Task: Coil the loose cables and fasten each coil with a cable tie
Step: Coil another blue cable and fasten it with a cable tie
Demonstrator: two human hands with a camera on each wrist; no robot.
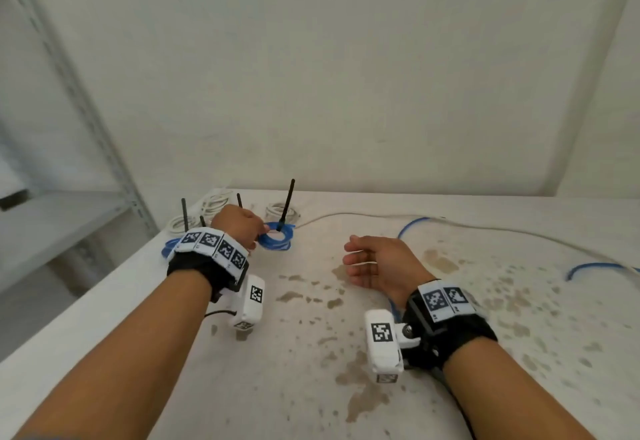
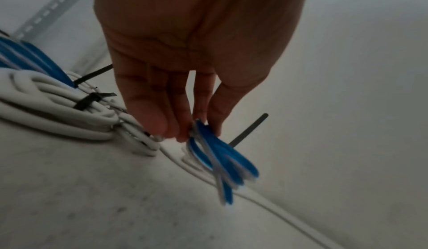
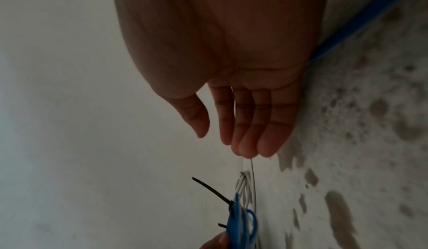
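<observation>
Left of centre, my left hand [image 1: 239, 228] pinches the blue coil [image 1: 275, 240], its black tie [image 1: 286, 204] sticking up; the wrist markers [image 1: 214, 243] carry no readable writing; right of centre, my right hand [image 1: 377, 263] hangs loose, empty; a blue cable [image 1: 602, 268] is cut off at the right edge.

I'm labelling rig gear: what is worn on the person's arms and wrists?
Both forearms are bare, no sleeves. The left wrist and right wrist each carry a black strap under a white band of black-and-white square markers, plus a white boxy camera module bearing another marker.
</observation>
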